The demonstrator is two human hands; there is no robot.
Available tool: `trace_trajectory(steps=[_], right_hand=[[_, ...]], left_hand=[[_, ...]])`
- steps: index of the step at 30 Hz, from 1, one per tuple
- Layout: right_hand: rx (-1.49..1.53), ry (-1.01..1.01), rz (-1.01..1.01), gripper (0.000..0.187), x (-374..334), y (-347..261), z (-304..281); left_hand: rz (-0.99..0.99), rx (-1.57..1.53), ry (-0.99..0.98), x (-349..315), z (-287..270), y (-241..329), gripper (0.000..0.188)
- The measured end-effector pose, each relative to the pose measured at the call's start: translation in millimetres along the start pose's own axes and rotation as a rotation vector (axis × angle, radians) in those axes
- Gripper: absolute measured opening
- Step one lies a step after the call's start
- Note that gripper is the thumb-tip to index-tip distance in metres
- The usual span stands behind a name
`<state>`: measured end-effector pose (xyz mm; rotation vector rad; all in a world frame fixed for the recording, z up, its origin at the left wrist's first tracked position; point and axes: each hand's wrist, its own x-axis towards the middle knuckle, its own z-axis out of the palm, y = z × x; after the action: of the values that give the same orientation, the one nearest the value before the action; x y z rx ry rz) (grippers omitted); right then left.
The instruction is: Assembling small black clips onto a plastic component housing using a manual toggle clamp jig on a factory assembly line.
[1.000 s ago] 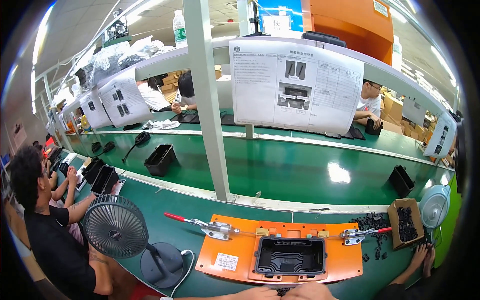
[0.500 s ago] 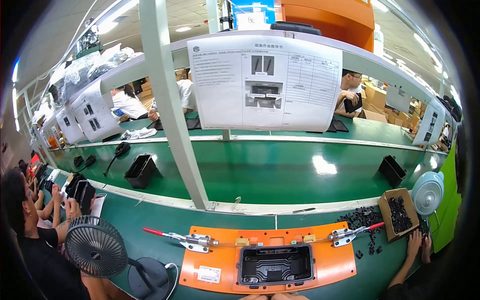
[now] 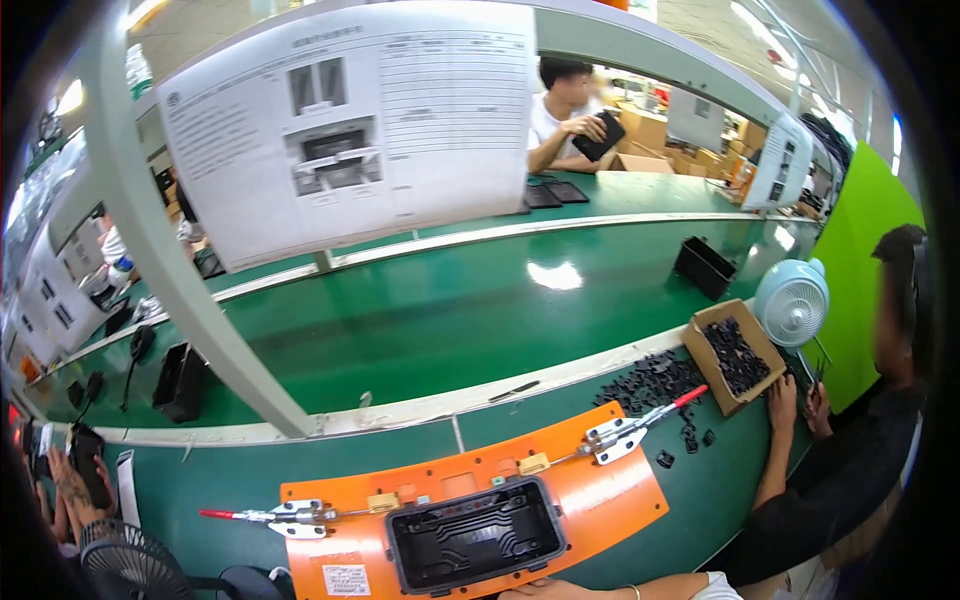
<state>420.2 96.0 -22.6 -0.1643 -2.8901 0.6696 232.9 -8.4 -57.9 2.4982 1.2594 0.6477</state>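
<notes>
An open black plastic box (image 3: 475,548) with moulded ribs inside sits in a curved orange fixture (image 3: 610,500). My right hand (image 3: 548,591) is at the lower edge of the picture, close to the box's near rim, its forearm coming in from the right with a thin bracelet on the wrist. Its fingers are mostly cut off, so whether it grips anything is hidden. My left hand is out of view. Red-handled toggle clamps stand at both ends of the fixture, a left clamp (image 3: 300,517) and a right clamp (image 3: 615,437).
Loose small black parts (image 3: 650,385) lie right of the fixture, beside a cardboard box (image 3: 712,375) of similar parts. A light-blue fan (image 3: 792,302) and a co-worker's hand (image 3: 783,402) are beyond. A dark fan (image 3: 125,565) stands at lower left. A post (image 3: 185,240) rises behind.
The view has swung right and tilted, so the fixture appears further left. My right forearm has come into view; of two hands at the lower edge, only the right still shows.
</notes>
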Motion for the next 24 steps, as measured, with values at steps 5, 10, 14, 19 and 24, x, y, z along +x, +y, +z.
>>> trace_trajectory(steps=[5,10,14,19,24], right_hand=[[0.033,0.008,-0.003,0.017,1.4,7.3,23.3],[0.046,-0.017,0.018,0.018,-0.7,7.4,25.1],[0.031,-0.006,0.013,0.019,-1.7,4.6,24.8],[-0.012,0.05,-0.007,0.019,0.8,7.4,32.9],[-0.06,0.042,-0.017,0.02,-0.2,3.5,40.0]], left_hand=[[-0.076,0.04,-0.014,-3.6,-2.4,3.9,0.017],[-0.039,0.062,-0.07,-8.7,1.0,0.5,0.022],[-0.052,0.023,-0.077,-10.0,1.7,2.1,0.024],[-0.031,0.024,-0.024,-8.2,-2.2,0.2,0.025],[-0.042,-0.019,-0.032,-7.0,-12.3,1.3,0.023]])
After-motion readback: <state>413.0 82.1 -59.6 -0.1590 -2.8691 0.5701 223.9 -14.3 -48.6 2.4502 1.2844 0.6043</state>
